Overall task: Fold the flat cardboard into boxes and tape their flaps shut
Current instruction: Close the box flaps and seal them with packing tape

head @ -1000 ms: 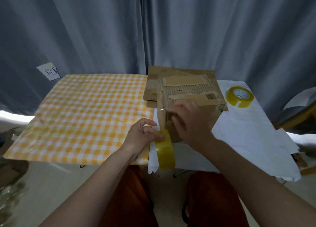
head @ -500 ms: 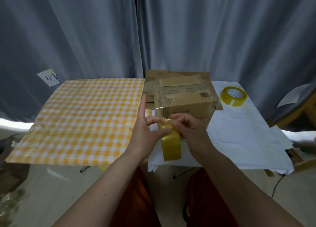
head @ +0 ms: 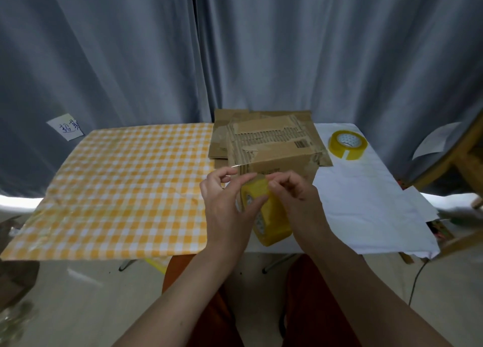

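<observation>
Two rolls of yellow tape are in sight: a spare tape roll (head: 348,144) lies on the white sheet (head: 366,203) at the far right, and the working tape roll (head: 271,216) is raised between my hands, just in front of the folded cardboard box (head: 274,150). I judge it is held close so a strip can reach the near flap. That box rests on a stack of flat cardboard (head: 224,137), beside the checked tablecloth (head: 125,189).

My left hand (head: 224,205) steadies the roll, thumb pressed on its side and fingers curled above. My right hand (head: 298,197) has bent fingers picking at the roll's top edge, probably hunting the loose tape end; whether it has caught, I cannot tell.
</observation>
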The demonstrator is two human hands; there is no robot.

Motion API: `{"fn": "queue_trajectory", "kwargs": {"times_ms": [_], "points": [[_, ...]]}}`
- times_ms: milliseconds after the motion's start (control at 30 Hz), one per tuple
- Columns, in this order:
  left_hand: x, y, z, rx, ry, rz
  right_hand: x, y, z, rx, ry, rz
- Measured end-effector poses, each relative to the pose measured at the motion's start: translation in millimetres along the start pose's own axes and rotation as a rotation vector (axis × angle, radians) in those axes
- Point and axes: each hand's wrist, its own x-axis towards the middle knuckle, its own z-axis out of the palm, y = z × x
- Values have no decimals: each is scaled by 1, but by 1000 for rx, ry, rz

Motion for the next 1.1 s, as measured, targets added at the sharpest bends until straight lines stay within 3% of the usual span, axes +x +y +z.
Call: {"fn": "queue_trajectory", "kwargs": {"times_ms": [433,600,667,767,867,933,1000,1100], "points": [[2,-1,9,-192,-123,-144,-3,3,-11,-90,-133,-232],[2,4,13,-197,-105,-89,-3,9,-15,-213,-35,-256],[6,5,17,-194,-127,-93,-3,12,-16,-177,3,-192],[13,2,22,-273,-91,-219,2,12,-26,32,64,90],[13,0,31,-405,-72,-335,3,15,-45,-297,-175,264],[10,1,42,-431,-102,-352,-2,19,-51,-331,-307,271],[8,4,51,-404,-115,-307,-3,23,-57,-309,-280,204],[1,-3,64,-148,-231,-32,3,38,-77,-588,-229,134]]}}
